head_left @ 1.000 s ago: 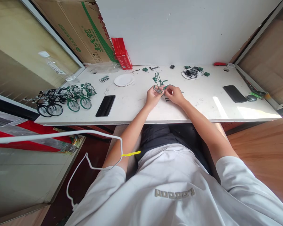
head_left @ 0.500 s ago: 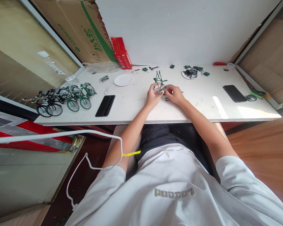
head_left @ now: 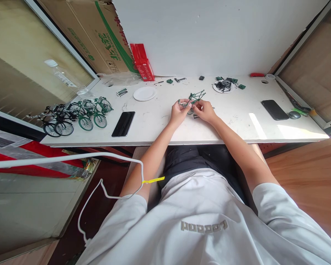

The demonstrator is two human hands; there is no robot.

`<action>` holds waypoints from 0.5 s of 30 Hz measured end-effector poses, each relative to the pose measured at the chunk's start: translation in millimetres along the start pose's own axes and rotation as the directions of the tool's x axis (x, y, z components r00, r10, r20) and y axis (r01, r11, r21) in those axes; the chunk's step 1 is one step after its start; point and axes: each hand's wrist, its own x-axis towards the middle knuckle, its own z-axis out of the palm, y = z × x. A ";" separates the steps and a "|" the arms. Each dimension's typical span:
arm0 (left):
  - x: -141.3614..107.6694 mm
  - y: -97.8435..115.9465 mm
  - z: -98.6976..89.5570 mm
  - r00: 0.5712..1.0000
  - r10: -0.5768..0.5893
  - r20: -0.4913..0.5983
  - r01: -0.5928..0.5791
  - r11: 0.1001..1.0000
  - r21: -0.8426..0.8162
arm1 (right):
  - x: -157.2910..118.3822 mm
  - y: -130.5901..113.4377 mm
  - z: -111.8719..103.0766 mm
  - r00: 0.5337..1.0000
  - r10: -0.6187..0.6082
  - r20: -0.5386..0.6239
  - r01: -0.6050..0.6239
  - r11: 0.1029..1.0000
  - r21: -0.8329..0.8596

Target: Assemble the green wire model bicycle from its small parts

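Note:
A green toy bicycle frame point(head_left: 198, 96) is held up between my two hands over the middle of the white table. My left hand point(head_left: 179, 112) is closed around its lower left part. The fingers of my right hand point(head_left: 206, 110) pinch it at the bottom right; the exact spot they grip is hidden. Just below the hands, a green wheel point(head_left: 191, 111) shows in part, along with a small dark part point(head_left: 196, 116) on the tabletop. Assembled toy bicycles point(head_left: 85, 113), some black and some green, stand in a cluster at the left end.
Left of my hands lie a phone point(head_left: 123, 124) and a white plate point(head_left: 145, 94). Behind stands a red box point(head_left: 144, 66). To the right are a plate of black parts point(head_left: 223, 86) and another phone point(head_left: 274, 109). A white cable point(head_left: 71, 157) crosses at lower left.
The toy bicycle frame has turned from upright to leaning over to the right. Both hands stay in nearly the same place, still on it.

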 end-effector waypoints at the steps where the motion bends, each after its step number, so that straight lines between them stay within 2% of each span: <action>1: 0.7 -0.8 0.0 1.000 -0.010 -0.011 0.010 1.000 -0.009 | -0.5 -3.3 -1.3 1.000 0.015 -0.006 -0.015 1.000 0.012; 6: 1.5 -0.5 -1.7 0.999 -0.032 0.011 0.032 0.998 -0.062 | -1.7 -12.9 -4.6 0.999 0.045 -0.026 -0.044 0.999 0.030; 15: -1.0 7.2 -6.5 0.985 -0.142 0.101 0.149 0.987 -0.062 | 0.3 -10.3 -3.5 0.958 0.087 -0.272 -0.062 0.993 0.103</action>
